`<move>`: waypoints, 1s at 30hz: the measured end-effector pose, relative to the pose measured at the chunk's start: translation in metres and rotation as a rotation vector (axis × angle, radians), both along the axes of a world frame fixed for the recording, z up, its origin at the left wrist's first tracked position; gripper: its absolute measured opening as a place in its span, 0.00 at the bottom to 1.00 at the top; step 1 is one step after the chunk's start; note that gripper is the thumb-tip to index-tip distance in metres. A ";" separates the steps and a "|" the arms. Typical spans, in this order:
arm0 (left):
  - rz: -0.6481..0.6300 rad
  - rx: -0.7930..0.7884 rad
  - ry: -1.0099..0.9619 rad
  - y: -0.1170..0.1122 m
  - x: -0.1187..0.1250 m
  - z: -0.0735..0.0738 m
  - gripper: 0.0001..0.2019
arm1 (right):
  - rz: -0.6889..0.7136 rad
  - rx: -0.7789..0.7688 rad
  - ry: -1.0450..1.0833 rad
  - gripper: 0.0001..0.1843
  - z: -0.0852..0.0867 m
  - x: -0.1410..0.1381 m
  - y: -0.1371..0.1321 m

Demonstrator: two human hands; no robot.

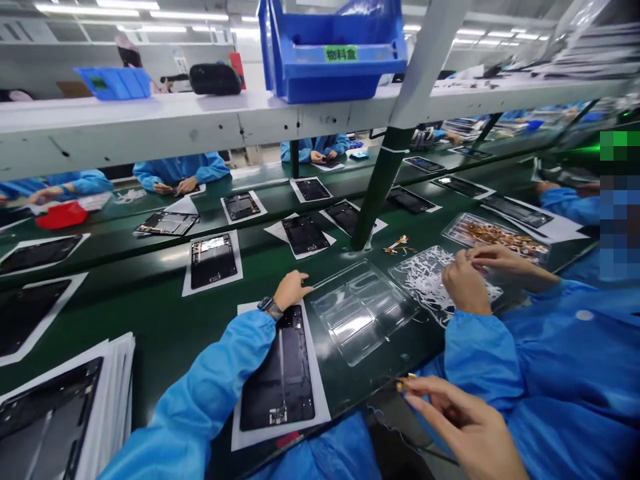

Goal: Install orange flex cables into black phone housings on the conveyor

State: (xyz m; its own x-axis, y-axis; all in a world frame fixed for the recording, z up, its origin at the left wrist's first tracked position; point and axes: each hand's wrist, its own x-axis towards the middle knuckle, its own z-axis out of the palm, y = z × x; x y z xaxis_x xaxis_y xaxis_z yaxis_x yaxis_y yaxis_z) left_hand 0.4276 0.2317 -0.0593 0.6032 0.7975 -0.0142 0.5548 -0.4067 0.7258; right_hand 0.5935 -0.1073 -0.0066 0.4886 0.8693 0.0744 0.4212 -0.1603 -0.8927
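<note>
My left hand [291, 291], with a watch on its wrist, is over the top edge of a black tablet housing [297, 363]. Its finger and thumb tips point right, slightly apart, near the corner of a clear plastic tray [345, 327]; nothing shows between them. The housing lies on white paper [320, 400] in front of me, a pale strip running down its inside. At the lower right, my right hand [465, 420] pinches a small gold-orange flex cable [407, 383] between thumb and fingers, off the table edge.
At right, a co-worker's hands [470, 277] work over a tray of white strips [425, 277]. Beyond lies a tray of orange flex cables [500, 237]. A green post [377, 190] rises to the shelf [200, 123]. More housings on paper [215, 260] line the green bench; stacked ones [55, 413] sit left.
</note>
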 end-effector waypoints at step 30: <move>0.348 -0.093 -0.112 -0.142 -0.181 -0.008 0.17 | 0.958 -0.309 -0.173 0.04 -0.032 -0.166 0.291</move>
State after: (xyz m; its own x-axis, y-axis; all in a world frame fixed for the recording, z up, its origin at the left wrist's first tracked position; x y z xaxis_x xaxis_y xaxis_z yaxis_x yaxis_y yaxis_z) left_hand 0.2470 0.0901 -0.0673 0.2978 0.9536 -0.0456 0.5637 -0.1371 0.8145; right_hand 0.4279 0.1836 -0.0386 -0.4181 0.8824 -0.2156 0.6125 0.0986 -0.7843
